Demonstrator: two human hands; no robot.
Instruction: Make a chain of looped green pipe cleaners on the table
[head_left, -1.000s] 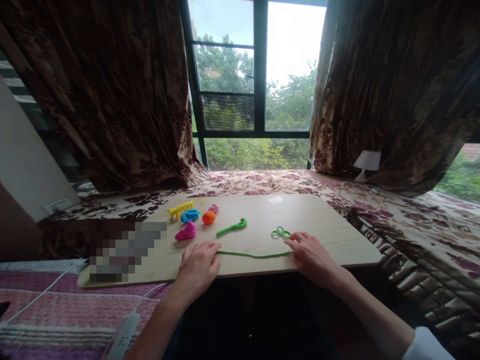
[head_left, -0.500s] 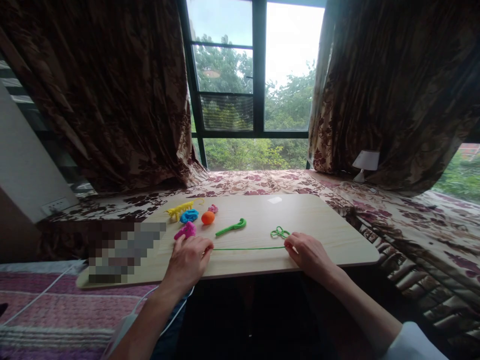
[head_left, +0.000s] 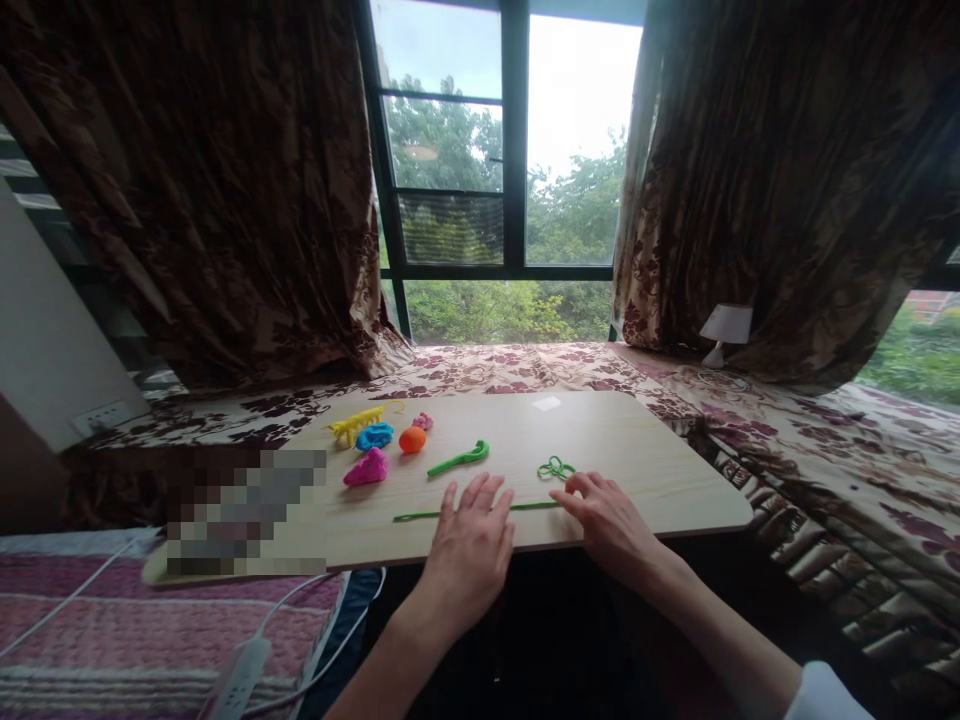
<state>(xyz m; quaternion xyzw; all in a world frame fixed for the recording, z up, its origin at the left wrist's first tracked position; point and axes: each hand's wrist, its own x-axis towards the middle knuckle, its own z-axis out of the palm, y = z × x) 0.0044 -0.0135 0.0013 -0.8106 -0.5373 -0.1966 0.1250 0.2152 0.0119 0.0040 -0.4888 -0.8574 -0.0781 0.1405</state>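
Observation:
A thin green modelling clay strand (head_left: pixel 420 516) lies along the near side of the pale tabletop, a small loop at its left end. Over its middle is my left hand (head_left: pixel 472 535), palm down with fingers spread, hiding part of it. My right hand (head_left: pixel 607 520) has its thumb and index finger bent together at the strand's right end, which they cover. Just beyond that hand sits a green clay piece of joined loops (head_left: pixel 556 468). Farther left lies a thicker green clay stick (head_left: pixel 459 459) with a curled end.
On the table's (head_left: pixel 637 440) left half are a magenta clay lump (head_left: pixel 366 468), an orange ball (head_left: pixel 412 440), a blue lump (head_left: pixel 374 436), a small pink piece (head_left: pixel 423 421) and a yellow clay figure (head_left: pixel 355 426). A blurred patch covers the left end. A power strip (head_left: pixel 238 678) is below.
My left hand has let go of the strand's left end and moved right, opening over its middle. The strand's left end now shows, slightly nearer me. My right hand stays at the right end.

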